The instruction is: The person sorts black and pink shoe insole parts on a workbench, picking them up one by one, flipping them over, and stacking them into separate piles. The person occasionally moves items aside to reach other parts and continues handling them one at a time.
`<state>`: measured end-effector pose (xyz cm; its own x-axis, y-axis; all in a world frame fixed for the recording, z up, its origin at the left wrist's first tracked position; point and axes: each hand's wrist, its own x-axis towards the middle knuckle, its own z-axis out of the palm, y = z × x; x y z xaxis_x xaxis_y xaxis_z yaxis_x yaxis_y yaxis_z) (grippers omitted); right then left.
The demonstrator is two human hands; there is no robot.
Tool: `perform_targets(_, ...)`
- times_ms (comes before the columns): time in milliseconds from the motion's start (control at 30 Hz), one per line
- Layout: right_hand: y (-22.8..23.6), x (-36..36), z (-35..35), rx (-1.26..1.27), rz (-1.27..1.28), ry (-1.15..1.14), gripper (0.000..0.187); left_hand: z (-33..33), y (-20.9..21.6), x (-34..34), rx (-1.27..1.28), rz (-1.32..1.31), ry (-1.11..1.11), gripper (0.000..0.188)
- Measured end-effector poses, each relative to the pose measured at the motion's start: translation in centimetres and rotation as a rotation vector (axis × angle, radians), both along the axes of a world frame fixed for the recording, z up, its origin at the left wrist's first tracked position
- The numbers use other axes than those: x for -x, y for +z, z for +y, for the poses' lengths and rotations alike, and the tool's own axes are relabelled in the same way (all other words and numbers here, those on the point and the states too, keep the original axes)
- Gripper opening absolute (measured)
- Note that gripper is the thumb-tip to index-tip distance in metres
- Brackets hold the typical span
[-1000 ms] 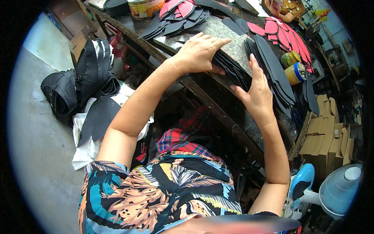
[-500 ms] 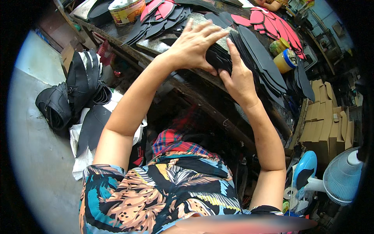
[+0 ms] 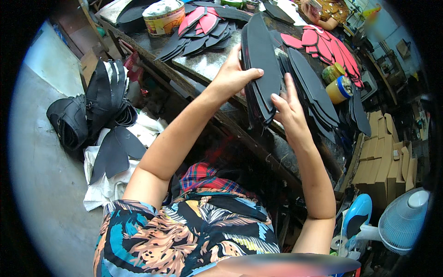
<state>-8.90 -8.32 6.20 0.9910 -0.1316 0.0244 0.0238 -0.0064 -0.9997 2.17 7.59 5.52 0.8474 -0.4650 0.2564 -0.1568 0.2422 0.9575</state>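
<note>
Over the table edge, a stack of black shoe-sole-shaped pieces (image 3: 263,57) is tilted up lengthwise. My left hand (image 3: 234,76) is closed round its left side, thumb across the top piece and fingers mostly hidden behind. At its lower right edge, my right hand (image 3: 290,113) supports the stack with thumb and bent fingers, the index finger pointing up alongside. Just right of that hand, more long black pieces (image 3: 311,87) lie overlapped on the table. Left of the held stack is a fanned pile of black pieces (image 3: 207,39) with pink-red ones (image 3: 199,19) on top.
The worktable (image 3: 196,60) also bears a tub (image 3: 163,19), two jars (image 3: 339,90) and a spread of pink-red pieces (image 3: 330,48). Another person's arm (image 3: 325,23) is at the far side. Black shoe uppers (image 3: 90,106) lie at left; cartons (image 3: 380,157) and a fan (image 3: 404,221) stand at right.
The stack of black pieces has been lifted and tilted up from the table. My left hand has gone from spread fingers to gripping its side; my right hand has moved lower.
</note>
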Motion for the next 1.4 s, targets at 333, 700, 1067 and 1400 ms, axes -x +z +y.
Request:
perform_targets(333,-2.9,1.5,-0.3,0.957,-0.399,-0.022,0.076,-0.4,0.9,-4.6,-1.149,-0.441,0.082,0.085)
perform_targets(700,-4.1,2.2,-0.5,0.681,-0.347,-0.097,0.07,4.1,2.5,-19.5,-1.284,-0.509,0.79,0.061)
perform_targets(1067,-4.0,2.1,-0.5,0.712,-0.385,-0.096,0.065,8.7,0.4,-23.9,-1.456,-0.752,0.511,0.023)
perform_targets(1400,-4.1,2.0,-0.3,0.724,-0.405,-0.108,0.06,9.7,1.8,-17.3,-1.375,-0.791,0.501,0.027)
